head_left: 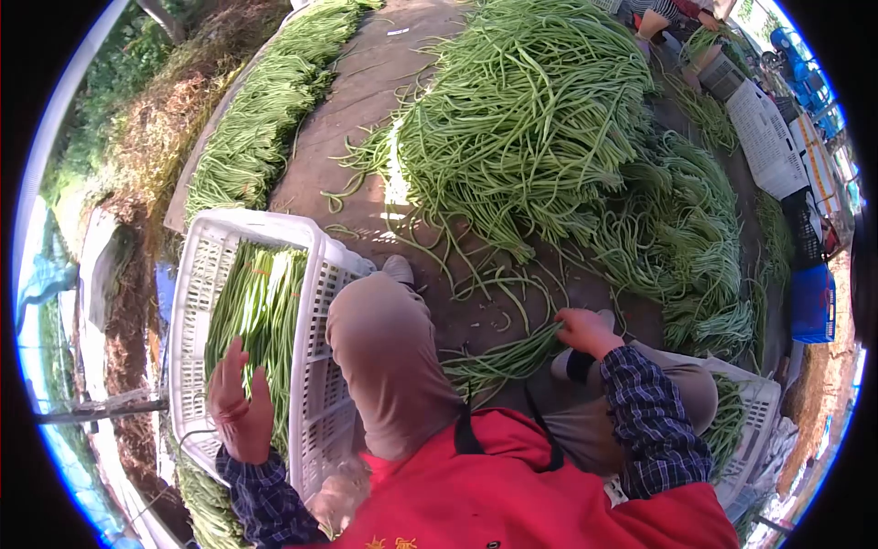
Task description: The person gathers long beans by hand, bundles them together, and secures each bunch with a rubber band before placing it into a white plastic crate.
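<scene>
My left hand (245,412) is raised over the near end of a white plastic crate (315,274), its fingers apart and nothing in them. Inside the crate, long green beans (261,302) lie lined up lengthwise. Between my knees, my right hand (590,331) has its fingers closed around one end of a loose bunch of long beans (503,360). The bunch's other end trails towards my lap, low over the brown ground sheet. How firmly the fingers press is hidden by the back of the hand.
A large heap of long beans (540,110) rises ahead, spreading right. A laid-out row of beans (265,119) runs along the left. Another white crate (754,412) with beans stands by my right knee. Stacked crates (768,137), a blue bin (812,306) and another person (654,20) are farther right.
</scene>
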`<state>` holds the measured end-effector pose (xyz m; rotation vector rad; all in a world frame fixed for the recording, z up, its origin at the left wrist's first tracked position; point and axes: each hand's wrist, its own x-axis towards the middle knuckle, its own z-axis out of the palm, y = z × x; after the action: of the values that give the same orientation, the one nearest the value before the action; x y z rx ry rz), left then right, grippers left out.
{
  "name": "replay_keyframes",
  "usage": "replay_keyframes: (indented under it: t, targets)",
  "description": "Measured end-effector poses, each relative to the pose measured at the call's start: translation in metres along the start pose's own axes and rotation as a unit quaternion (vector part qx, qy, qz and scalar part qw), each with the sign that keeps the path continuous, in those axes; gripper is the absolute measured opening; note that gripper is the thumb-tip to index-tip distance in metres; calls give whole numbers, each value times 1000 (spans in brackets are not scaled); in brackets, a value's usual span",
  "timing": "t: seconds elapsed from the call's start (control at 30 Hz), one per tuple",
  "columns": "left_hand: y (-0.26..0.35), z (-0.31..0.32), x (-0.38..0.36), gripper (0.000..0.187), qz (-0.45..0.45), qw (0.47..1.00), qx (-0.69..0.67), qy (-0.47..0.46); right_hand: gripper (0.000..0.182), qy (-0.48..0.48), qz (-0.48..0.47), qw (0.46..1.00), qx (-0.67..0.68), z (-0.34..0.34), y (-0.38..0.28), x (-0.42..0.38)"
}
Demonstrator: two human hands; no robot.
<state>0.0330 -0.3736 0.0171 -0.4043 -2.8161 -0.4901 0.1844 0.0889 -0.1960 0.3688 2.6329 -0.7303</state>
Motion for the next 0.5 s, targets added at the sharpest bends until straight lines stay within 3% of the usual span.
replay_keyframes:
  t: [0.07, 0.13, 0.27, 0.37, 0.43, 0.5]
  targets:
    - [60, -8, 35, 42, 133, 985, -108, 1, 30, 29, -39, 999, 13, 0, -3, 4]
    - [113, -12, 63, 39, 245, 960, -130, -29, 30, 27, -25, 999, 36, -4, -12, 10]
    - [177, -9, 92, 26, 412, 856, -300, -89, 32, 53, -7, 994, 97, -11, -26, 22]
    - [189, 9, 117, 18, 493, 614, -569, -236, 33, 79, 35, 981, 174, -12, -28, 38]
    - [178, 37, 117, 19, 402, 446, -733, -318, 33, 63, 61, 975, 206, -6, -25, 52]
    - [181, 40, 134, 13, 389, 432, -750, -315, 33, 82, 80, 957, 266, 1, -23, 74]
